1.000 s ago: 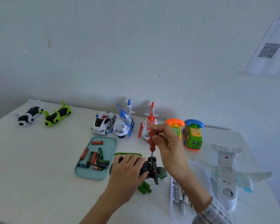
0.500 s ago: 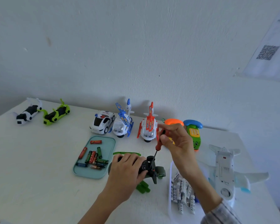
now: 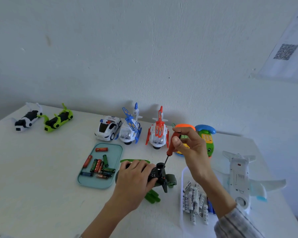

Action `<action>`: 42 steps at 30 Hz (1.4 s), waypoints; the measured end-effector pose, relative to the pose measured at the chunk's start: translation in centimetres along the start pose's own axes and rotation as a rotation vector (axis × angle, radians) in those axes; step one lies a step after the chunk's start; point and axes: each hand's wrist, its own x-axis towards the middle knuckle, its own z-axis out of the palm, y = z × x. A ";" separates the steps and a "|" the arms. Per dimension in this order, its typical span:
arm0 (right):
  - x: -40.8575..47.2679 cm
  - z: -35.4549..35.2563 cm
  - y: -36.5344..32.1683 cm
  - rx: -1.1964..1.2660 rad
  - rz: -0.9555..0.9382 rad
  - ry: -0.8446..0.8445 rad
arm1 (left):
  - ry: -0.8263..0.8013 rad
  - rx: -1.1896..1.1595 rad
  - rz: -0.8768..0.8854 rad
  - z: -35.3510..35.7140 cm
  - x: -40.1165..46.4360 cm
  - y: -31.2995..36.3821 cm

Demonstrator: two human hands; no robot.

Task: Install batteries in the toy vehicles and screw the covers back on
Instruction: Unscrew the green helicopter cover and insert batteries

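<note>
A dark green toy helicopter [image 3: 169, 180] lies upside down at the table's front centre, its black underside up. My left hand [image 3: 136, 177] grips its body from above and hides most of it. My right hand [image 3: 187, 145] pinches the red handle of a small screwdriver [image 3: 169, 150]; the shaft slants down-left with its tip at the black underside of the toy. A teal tray [image 3: 116, 152] with several coloured batteries lies to the left. A clear tray [image 3: 183, 172] with several white batteries lies to the right, under my right forearm.
Along the wall stand a police car [image 3: 107, 128], a blue helicopter [image 3: 130, 129], a red helicopter [image 3: 157, 133] and two toy phones [image 3: 206, 134]. A white plane [image 3: 239, 177] lies belly-up at right. Two stunt cars [image 3: 41, 118] sit at far left. The table edge runs close on the right.
My right hand has swung right and up, tilting the screwdriver from nearly upright to slanted, tip still at the toy. The left hand has kept its grip.
</note>
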 end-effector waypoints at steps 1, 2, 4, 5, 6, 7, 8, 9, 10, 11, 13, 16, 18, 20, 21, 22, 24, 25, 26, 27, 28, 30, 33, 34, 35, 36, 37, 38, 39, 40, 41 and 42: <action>0.0 0.1 0.0 -0.013 -0.005 0.016 | -0.003 0.003 0.000 -0.1 0.0 0.0; 0.0 0.1 0.0 -0.005 -0.012 0.026 | -0.006 0.008 0.001 -0.1 0.0 0.1; 0.1 0.3 -0.1 0.015 -0.025 0.022 | -0.008 0.007 0.004 -0.2 0.0 0.1; 0.1 0.3 0.0 0.017 -0.028 0.005 | -0.006 0.004 0.005 -0.2 0.0 0.1; 0.1 0.3 0.0 0.033 -0.031 -0.019 | -0.007 0.002 0.007 -0.2 0.0 0.1; 0.0 0.3 0.2 0.065 -0.036 -0.048 | -0.007 0.002 0.009 -0.2 0.0 0.1; 0.0 0.4 0.4 0.103 -0.043 -0.078 | -0.008 0.004 0.009 -0.2 0.0 0.1; -0.1 0.5 0.7 0.141 -0.042 -0.091 | -0.008 0.003 0.010 -0.2 0.0 0.1; -0.2 0.5 0.8 0.175 -0.039 -0.078 | -0.009 0.003 0.010 -0.2 0.0 0.1; -0.4 0.6 0.9 0.203 -0.043 -0.056 | -0.009 0.003 0.010 -0.2 0.0 0.1; -0.5 1.0 0.9 0.202 -0.059 -0.010 | -0.005 -0.001 0.007 -0.3 0.0 0.0; -0.4 1.0 0.6 0.125 -0.058 0.043 | -0.001 -0.007 0.011 -0.2 -0.2 0.0; -0.2 0.7 0.3 0.122 -0.045 0.033 | 0.001 -0.010 0.010 -0.3 -0.1 0.1; -0.2 0.2 0.2 0.168 -0.027 -0.015 | 0.001 -0.012 0.010 -0.2 0.0 0.1; -0.3 0.0 0.0 0.173 -0.017 -0.033 | 0.001 -0.011 0.008 -0.2 0.0 0.0; -0.4 -0.2 -0.1 0.156 -0.012 -0.041 | -0.001 -0.011 0.005 -0.2 0.0 0.0; -0.5 -0.4 -0.3 0.081 -0.017 -0.018 | -0.006 -0.013 0.001 -0.1 0.1 0.0; -0.6 -0.4 -0.3 0.040 -0.026 -0.001 | -0.007 -0.016 0.001 -0.1 0.1 0.0; -0.6 -0.5 -0.2 0.012 -0.039 0.016 | -0.009 -0.018 -0.001 -0.1 0.0 0.0; -0.6 -0.6 -0.1 -0.004 -0.045 0.029 | -0.011 -0.020 -0.001 -0.1 0.0 0.0; -0.6 -0.8 0.0 -0.005 -0.031 0.036 | -0.012 -0.021 -0.001 -0.1 0.0 0.0; -0.5 -1.2 -0.1 0.018 0.015 0.012 | -0.007 -0.023 0.000 -0.1 0.0 0.0; -0.4 -1.8 -0.1 0.078 0.047 -0.041 | -0.006 -0.029 -0.002 0.0 0.1 -0.1; -0.4 -1.9 -0.1 0.093 0.043 -0.042 | -0.008 -0.031 -0.003 0.0 0.1 -0.1; -0.3 -2.0 -0.1 0.090 0.032 -0.027 | -0.009 -0.032 -0.003 -0.1 0.1 -0.1; -0.2 -2.0 -0.1 0.081 0.024 -0.009 | -0.009 -0.031 -0.002 -0.1 0.1 -0.1; -0.2 -1.9 -0.2 0.076 0.026 0.010 | -0.008 -0.031 -0.002 0.0 0.1 -0.1; -0.1 -1.8 -0.3 0.086 0.029 0.026 | -0.007 -0.030 0.000 0.0 0.1 -0.2; -0.1 -1.7 -0.4 0.095 0.025 0.036 | -0.008 -0.029 0.002 0.0 0.0 -0.2; -0.1 -1.6 -0.4 0.095 0.019 0.036 | -0.007 -0.028 0.004 0.0 0.0 -0.1; 0.0 -1.6 -0.3 0.084 0.014 0.028 | -0.006 -0.028 0.003 0.0 0.0 -0.1; 0.0 -1.6 -0.3 0.071 0.012 0.009 | -0.007 -0.028 0.002 0.0 0.0 -0.1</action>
